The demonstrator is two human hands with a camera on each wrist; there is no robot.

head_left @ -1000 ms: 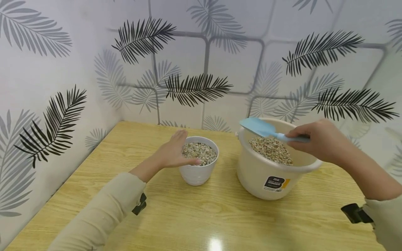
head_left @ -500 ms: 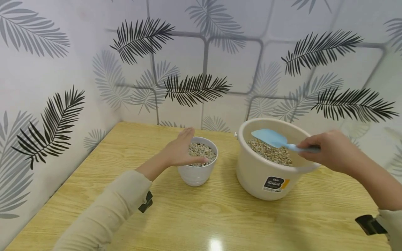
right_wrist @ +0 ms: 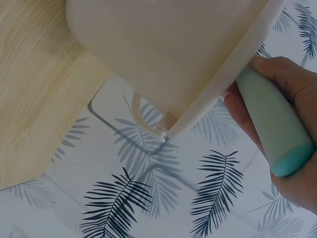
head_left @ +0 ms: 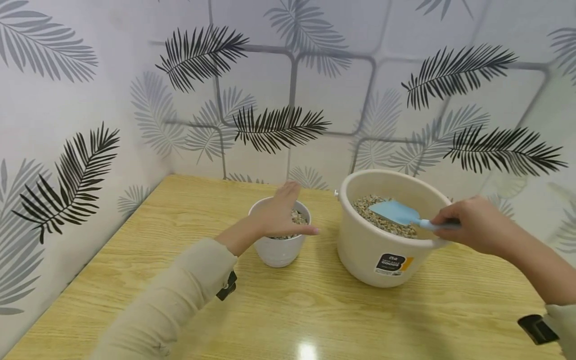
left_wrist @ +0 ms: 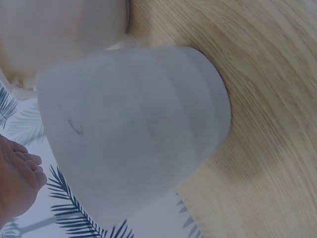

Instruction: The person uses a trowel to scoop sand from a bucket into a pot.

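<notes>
My right hand grips the handle of a light blue trowel; its blade lies over the gravel inside a cream bucket. In the right wrist view the pale green trowel handle runs across the palm beside the bucket's rim. Over a small white pot hovers my left hand, fingers straight and thumb spread to the right. It covers part of the gravel in that pot. The left wrist view shows the pot's side, with the fingers apart from it.
Both containers stand on a wood-grain table against a leaf-patterned wall. The bucket is to the right of the pot, with a gap between them. Part of the bucket's handle hangs at its side.
My left hand has moved right across the top of the pot. The trowel, in my right hand, has come down and right from above the bucket's rim to the gravel inside.
</notes>
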